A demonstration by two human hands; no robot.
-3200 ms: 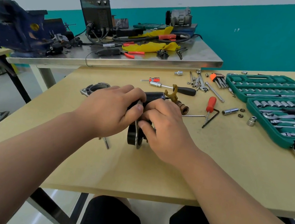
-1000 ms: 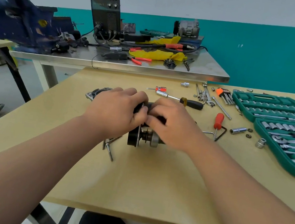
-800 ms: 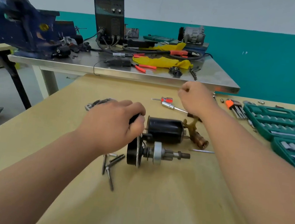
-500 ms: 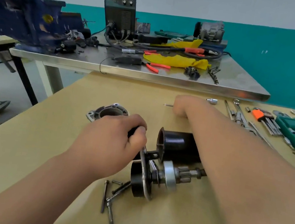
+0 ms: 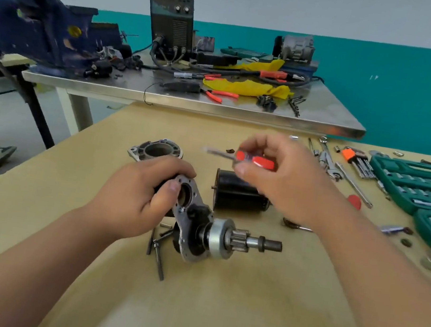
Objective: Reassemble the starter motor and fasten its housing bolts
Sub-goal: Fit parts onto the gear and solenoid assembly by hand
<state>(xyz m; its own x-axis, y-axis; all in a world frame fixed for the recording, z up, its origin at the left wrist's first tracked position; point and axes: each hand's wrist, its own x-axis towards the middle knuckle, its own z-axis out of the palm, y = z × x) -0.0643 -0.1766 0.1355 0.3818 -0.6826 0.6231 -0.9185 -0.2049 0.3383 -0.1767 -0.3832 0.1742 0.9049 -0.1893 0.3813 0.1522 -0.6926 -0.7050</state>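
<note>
Over the starter assembly (image 5: 214, 239), your right hand (image 5: 286, 181) returned pinching a red screwdriver (image 5: 255, 160); your left hand (image 5: 134, 199) still gripped it, fastening likely next.

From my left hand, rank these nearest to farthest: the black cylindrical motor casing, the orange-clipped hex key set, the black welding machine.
From the left hand:
1. Black cylindrical motor casing, just to its right.
2. Orange-clipped hex key set, far right.
3. Black welding machine, far back.

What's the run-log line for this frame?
left hand: grips starter assembly | right hand: holds red screwdriver | black motor casing: separate, on table | bolts: loose
</note>
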